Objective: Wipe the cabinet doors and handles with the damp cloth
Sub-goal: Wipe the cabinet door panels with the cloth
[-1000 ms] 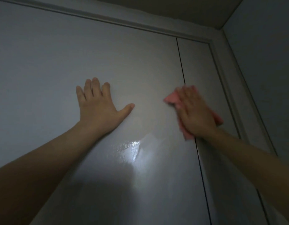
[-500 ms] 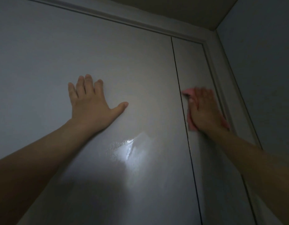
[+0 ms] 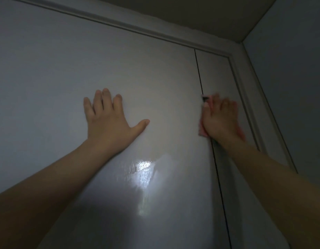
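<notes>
There was a single view, from a camera worn on the person's head; it looked forward and tilted upward, close to the wide cabinet door [image 3: 137,72], which filled most of the picture; the narrow door [image 3: 215,76] to its right, the frame's top rail [image 3: 119,24], a strip of ceiling [image 3: 218,13] and the side wall [image 3: 290,87] closed the upper right corner; both forearms entered from the lower corners, reaching up and away from the lens; the wide angle bent the straight edges, so the door seam leaned; no second view shared the scene.
</notes>
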Tool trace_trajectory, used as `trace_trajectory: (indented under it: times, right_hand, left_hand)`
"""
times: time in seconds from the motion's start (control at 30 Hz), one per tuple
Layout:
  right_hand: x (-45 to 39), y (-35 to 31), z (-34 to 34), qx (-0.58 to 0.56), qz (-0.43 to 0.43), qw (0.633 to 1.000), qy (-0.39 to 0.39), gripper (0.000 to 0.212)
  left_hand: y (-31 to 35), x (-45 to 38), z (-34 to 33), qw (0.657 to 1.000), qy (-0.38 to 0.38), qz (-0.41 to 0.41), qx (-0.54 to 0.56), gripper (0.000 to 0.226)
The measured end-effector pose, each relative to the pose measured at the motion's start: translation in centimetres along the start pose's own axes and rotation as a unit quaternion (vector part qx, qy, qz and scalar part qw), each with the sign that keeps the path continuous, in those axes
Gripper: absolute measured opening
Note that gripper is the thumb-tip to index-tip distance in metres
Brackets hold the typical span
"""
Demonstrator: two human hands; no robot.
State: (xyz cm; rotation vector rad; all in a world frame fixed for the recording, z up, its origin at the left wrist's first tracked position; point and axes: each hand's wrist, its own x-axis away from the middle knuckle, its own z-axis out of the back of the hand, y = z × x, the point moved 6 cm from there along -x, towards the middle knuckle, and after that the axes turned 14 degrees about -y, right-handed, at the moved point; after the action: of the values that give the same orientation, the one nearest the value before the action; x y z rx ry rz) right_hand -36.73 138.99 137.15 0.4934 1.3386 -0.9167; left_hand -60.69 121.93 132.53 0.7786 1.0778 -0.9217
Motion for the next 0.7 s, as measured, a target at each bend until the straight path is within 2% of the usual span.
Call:
trace_trajectory:
  times: [0.07, 0.13, 0.17, 0.23, 0.33, 0.37, 0.4, 0.47, 0.53, 0.57, 0.6, 0.63, 0.7]
  right_hand:
    - [2.0, -6.8, -0.5, 0.012, 0.146, 0.989, 0.03, 0.068]
    - [5.1, -11.4, -1.4, 0.027, 0.282, 0.959, 0.002, 0.064]
    - [5.6, -11.9, -1.3, 0.031, 0.313, 0.949, -0.02, 0.063]
    - [3.6, -11.5, -0.7, 0.046, 0.302, 0.952, 0.001, 0.067]
    - [-2.2, -8.6, 0.4, 0.0, 0.087, 0.996, 0.014, 0.071]
    - [-1.8, -9.7, 0.7, -0.016, 0.063, 0.998, 0.013, 0.069]
    - [0.0, -12.0, 0.2, -0.017, 0.09, 0.996, 0.025, 0.068]
    - [6.8, -16.3, -1.0, 0.01, 0.238, 0.971, 0.031, 0.062]
    - [13.7, -17.4, -2.3, 0.02, 0.358, 0.933, -0.013, 0.058]
    - [14.9, -17.2, -2.4, 0.028, 0.388, 0.92, -0.045, 0.057]
    - [14.7, -16.9, -2.2, 0.038, 0.415, 0.908, -0.046, 0.057]
    - [13.3, -16.6, -2.1, 0.058, 0.413, 0.908, -0.033, 0.057]
    - [8.1, -15.6, -1.3, 0.048, 0.32, 0.946, -0.01, 0.059]
  left_hand:
    - [-0.1, 0.0, 0.0, 1.0, 0.0, -0.004, 0.004, 0.108]
    - [-0.3, 0.1, 0.3, 1.0, 0.004, -0.011, 0.003, 0.105]
    - [-0.2, 0.2, 0.5, 1.0, 0.004, -0.015, 0.001, 0.104]
    - [-0.7, 0.4, 0.9, 0.999, -0.005, -0.031, 0.008, 0.099]
    - [-1.8, 0.5, 1.8, 0.993, -0.027, -0.091, 0.063, 0.081]
    - [-2.4, 0.5, 2.3, 0.989, -0.029, -0.118, 0.086, 0.073]
    - [-3.7, 0.8, 2.8, 0.985, -0.029, -0.136, 0.102, 0.068]
    - [-6.0, 1.7, 3.4, 0.982, -0.005, -0.158, 0.103, 0.067]
    - [-8.3, 3.1, 3.3, 0.985, 0.011, -0.157, 0.074, 0.07]
    - [-9.1, 3.7, 3.2, 0.986, 0.011, -0.154, 0.066, 0.07]
    - [-9.9, 4.3, 2.9, 0.986, 0.007, -0.15, 0.065, 0.069]
    - [-10.3, 4.8, 2.8, 0.987, 0.004, -0.149, 0.064, 0.068]
    - [-11.2, 5.5, 2.9, 0.987, 0.007, -0.142, 0.068, 0.068]
